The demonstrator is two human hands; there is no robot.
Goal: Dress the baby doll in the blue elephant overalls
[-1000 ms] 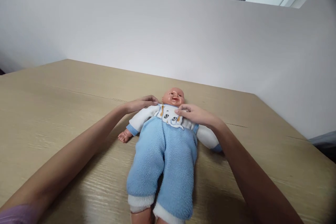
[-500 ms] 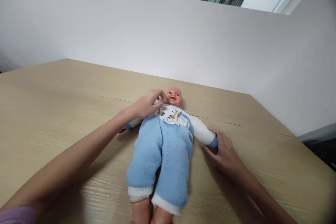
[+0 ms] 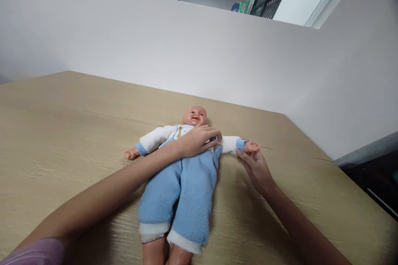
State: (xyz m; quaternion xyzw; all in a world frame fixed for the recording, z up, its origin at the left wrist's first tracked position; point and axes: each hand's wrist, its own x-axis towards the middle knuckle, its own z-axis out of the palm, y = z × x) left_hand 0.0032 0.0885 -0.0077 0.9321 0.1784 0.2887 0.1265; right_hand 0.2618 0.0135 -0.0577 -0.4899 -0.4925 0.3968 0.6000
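A baby doll (image 3: 183,182) in a blue fleece romper with white sleeves lies on its back on the wooden table (image 3: 62,124), head pointing away from me. My left hand (image 3: 199,140) lies flat across the doll's chest, fingers stretched out. My right hand (image 3: 253,163) pinches the doll's small hand and blue cuff, holding that arm straight out to the right. The doll's other arm lies stretched out to the left, untouched. Its bare legs run out of the bottom of the picture.
A white partition wall (image 3: 186,49) runs along the far edge of the table and turns down its right side. Beyond the table's right edge lies a dark floor area (image 3: 373,178). Ceiling lights and a dark window show above the wall.
My left hand slid from the doll's neck onto its chest. My right hand took the doll's hand and drew that arm straight out to the right. The doll shifted slightly left.
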